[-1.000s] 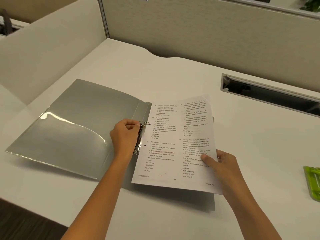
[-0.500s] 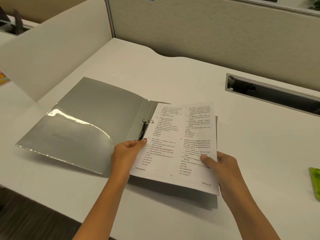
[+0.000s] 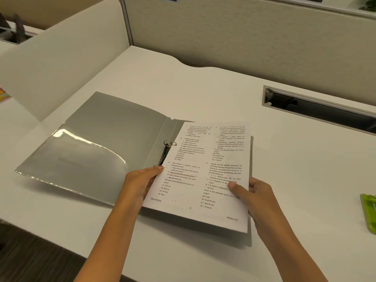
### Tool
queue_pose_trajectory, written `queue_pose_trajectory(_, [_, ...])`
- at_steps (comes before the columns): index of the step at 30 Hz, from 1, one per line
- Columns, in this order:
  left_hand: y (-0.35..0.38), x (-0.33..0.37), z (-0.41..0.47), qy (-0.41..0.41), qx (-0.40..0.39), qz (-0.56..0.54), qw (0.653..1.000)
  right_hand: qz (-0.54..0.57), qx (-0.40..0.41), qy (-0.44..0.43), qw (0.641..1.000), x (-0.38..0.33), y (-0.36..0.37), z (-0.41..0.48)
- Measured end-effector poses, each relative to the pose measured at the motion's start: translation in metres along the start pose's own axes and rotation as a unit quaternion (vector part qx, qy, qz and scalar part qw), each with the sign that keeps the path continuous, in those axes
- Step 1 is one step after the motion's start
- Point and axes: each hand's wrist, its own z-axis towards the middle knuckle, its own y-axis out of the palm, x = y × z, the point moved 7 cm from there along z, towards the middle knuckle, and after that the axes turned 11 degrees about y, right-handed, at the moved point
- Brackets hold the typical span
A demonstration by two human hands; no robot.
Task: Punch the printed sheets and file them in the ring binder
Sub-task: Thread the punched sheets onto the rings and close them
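A grey ring binder (image 3: 97, 143) lies open on the white desk, a clear pocket on its left cover. Its metal ring mechanism (image 3: 166, 150) runs down the spine, and the upper ring passes through the paper's left edge. The printed sheets (image 3: 205, 171) lie over the binder's right half, their near end raised off it. My left hand (image 3: 140, 183) grips the sheets' left edge near the lower punch hole, just below the rings. My right hand (image 3: 253, 195) holds the right edge, thumb on top of the print.
A green object (image 3: 369, 210) lies at the desk's right edge, partly out of view. A dark cable slot (image 3: 317, 111) is cut into the desk at the back right. Beige partition panels (image 3: 244, 37) close the back and left.
My left hand left the ring mechanism and slid down to the sheets' lower left edge. The sheets settled lower and nearer over the binder's right half. My right hand kept its hold.
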Motion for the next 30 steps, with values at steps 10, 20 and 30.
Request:
queue_pose_trajectory(10, [0.003,-0.003,0.005,0.000,-0.037,0.028,0.999,-0.016,-0.028,-0.022,0.999,-0.013,0.007,-0.007])
queue_pose_trajectory(20, [-0.001,0.003,0.007,0.016,-0.012,0.056,0.998,-0.036,-0.033,-0.044,0.998,-0.024,0.015,-0.011])
queue_pose_trajectory(30, [0.002,0.002,0.012,-0.045,-0.042,0.041,0.997,-0.046,-0.028,-0.046,0.998,-0.023,0.019,-0.013])
